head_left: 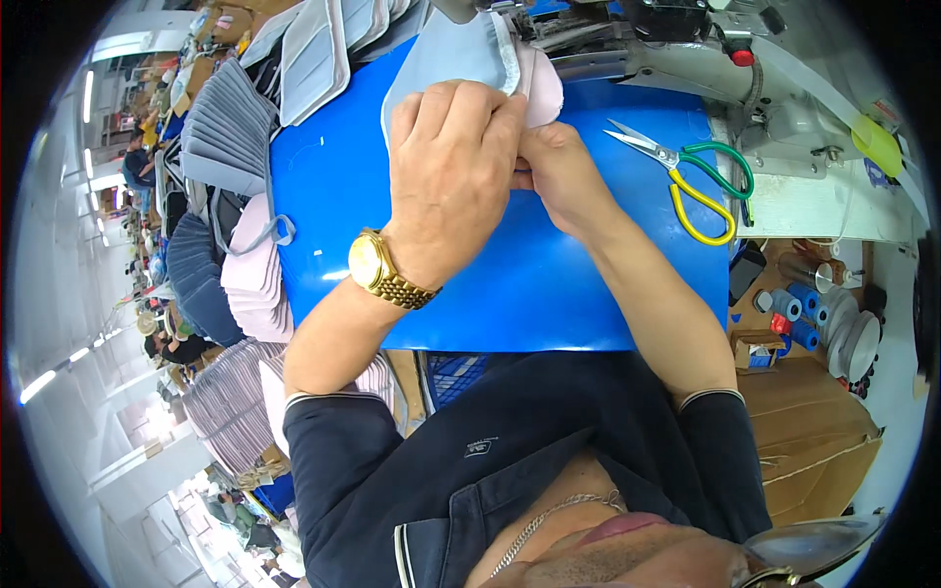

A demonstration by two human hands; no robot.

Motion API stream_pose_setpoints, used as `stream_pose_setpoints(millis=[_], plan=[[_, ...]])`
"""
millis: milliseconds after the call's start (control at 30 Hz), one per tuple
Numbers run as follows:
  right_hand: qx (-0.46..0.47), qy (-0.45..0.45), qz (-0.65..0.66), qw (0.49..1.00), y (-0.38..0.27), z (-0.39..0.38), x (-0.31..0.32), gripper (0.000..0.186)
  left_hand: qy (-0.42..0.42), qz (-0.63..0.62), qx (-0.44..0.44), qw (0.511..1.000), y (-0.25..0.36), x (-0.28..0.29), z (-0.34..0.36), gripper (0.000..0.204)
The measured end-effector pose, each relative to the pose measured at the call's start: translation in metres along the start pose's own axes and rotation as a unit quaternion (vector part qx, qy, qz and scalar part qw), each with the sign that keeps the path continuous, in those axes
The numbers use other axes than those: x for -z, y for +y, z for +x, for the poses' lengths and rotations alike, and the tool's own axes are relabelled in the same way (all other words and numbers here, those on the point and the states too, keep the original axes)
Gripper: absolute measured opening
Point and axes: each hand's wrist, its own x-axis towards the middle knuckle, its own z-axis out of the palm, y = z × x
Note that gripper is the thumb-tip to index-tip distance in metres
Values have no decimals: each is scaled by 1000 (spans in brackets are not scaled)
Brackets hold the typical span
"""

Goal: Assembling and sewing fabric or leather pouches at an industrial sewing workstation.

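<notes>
A flat grey-blue panel with a pale strip along its right edge is partly covered by the fingers of the left hand and seen just beyond them; a rounded pale-pink fabric piece is seen just beyond the right hand. The left fingers are curled down over the panel, and the right thumb and fingers are bent in close beside them — whether cloth is pinched cannot be told, as the tips are hidden. For a neat result, both materials should probably be held flat, with even pressure near the edge, and the fingertips guarded from the metal sewing-machine parts ahead. To the right of the right fingers, slim scissors with green and yellow loop handles are laid slightly open — their tips are pointed toward that hand, so sideways sweeps are best made short. Bodyward of the fingers, open room is given by the glossy blue tabletop up to its near edge; leftward, it is bounded by fanned grey panels.
</notes>
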Motion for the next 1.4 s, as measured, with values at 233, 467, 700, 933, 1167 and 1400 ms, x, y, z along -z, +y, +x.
stream_pose_setpoints(millis=[233, 467, 700, 933, 1167, 1400], plan=[[68, -26, -15, 997, 9, 7, 6, 32, 22, -51, 72, 996, 10, -5, 6, 24], [145, -30, -28, 989, 11, 35, 13, 29, 89, -19, 96, 991, 3, -26, 26, 17], [107, -31, -35, 993, -24, 16, 10, 22, 121, -32, 138, 982, 9, -33, 42, 8], [100, -39, -130, 986, -52, 8, 20, 32, 105, -73, 148, 981, 15, -25, 39, 7], [65, -60, -178, 980, -63, 1, 24, 30, 64, -254, 232, 937, 17, -9, 19, 27], [157, 13, -301, 941, -75, -11, 15, 32, 80, -251, 214, 941, 10, -18, 19, 26]])
